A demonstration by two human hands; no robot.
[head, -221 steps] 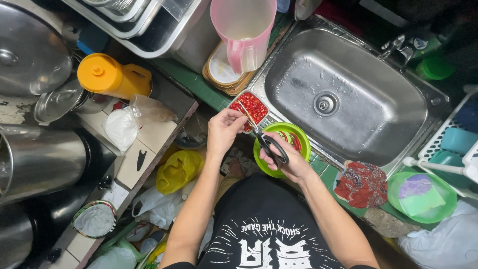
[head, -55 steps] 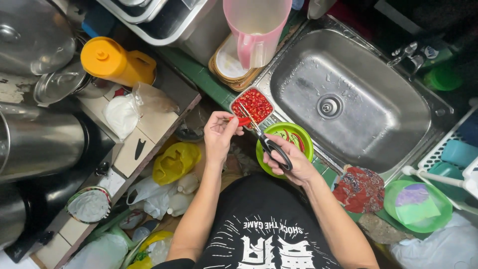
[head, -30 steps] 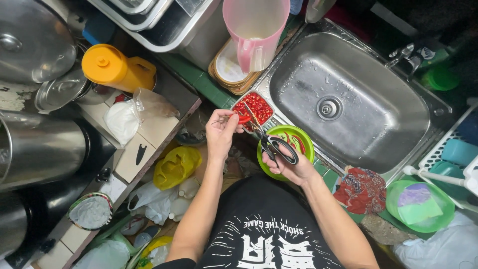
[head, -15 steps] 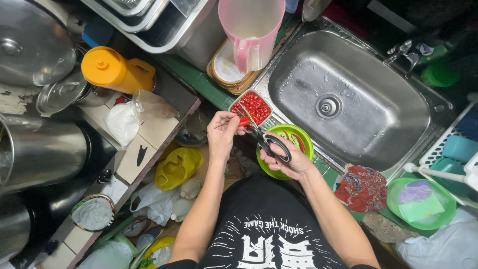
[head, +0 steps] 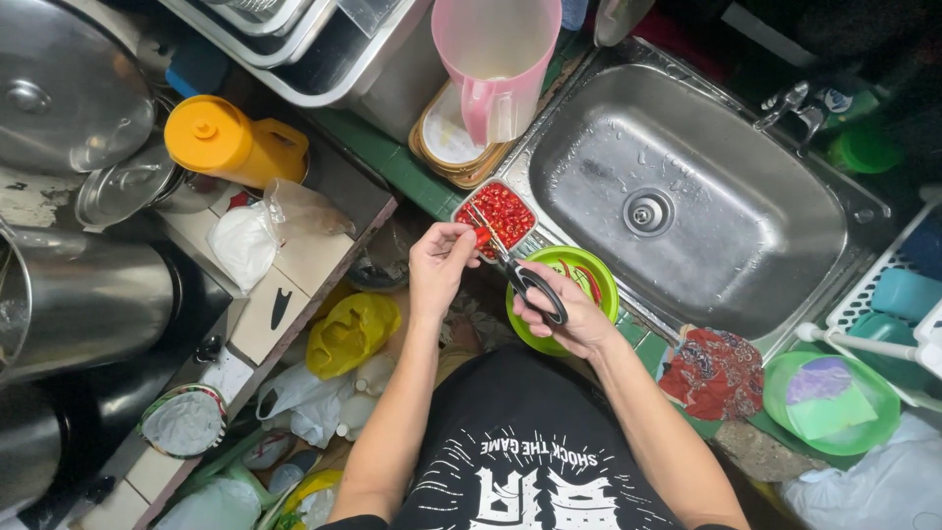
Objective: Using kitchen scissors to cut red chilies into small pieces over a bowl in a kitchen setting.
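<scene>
My left hand [head: 440, 267] pinches a small red chili [head: 482, 237] between thumb and fingers, just over a small rectangular tray of cut red chili pieces [head: 501, 214] at the sink's corner. My right hand [head: 572, 316] grips black-handled scissors [head: 522, 276], blades pointing up-left at the chili. Under my right hand sits a green bowl [head: 590, 270] holding whole red chilies.
A steel sink [head: 687, 206] lies to the right, with a pink jug [head: 491, 59] on stacked plates above the tray. An orange jug [head: 231, 142], steel pots [head: 69, 304], a yellow bag [head: 348, 334], a patterned cloth [head: 714, 365] and a green plate with sponge [head: 829, 402] surround me.
Both hands stay at the tray. The scissors open and shut slightly while the chili in my left hand gets shorter; the view shifts a little.
</scene>
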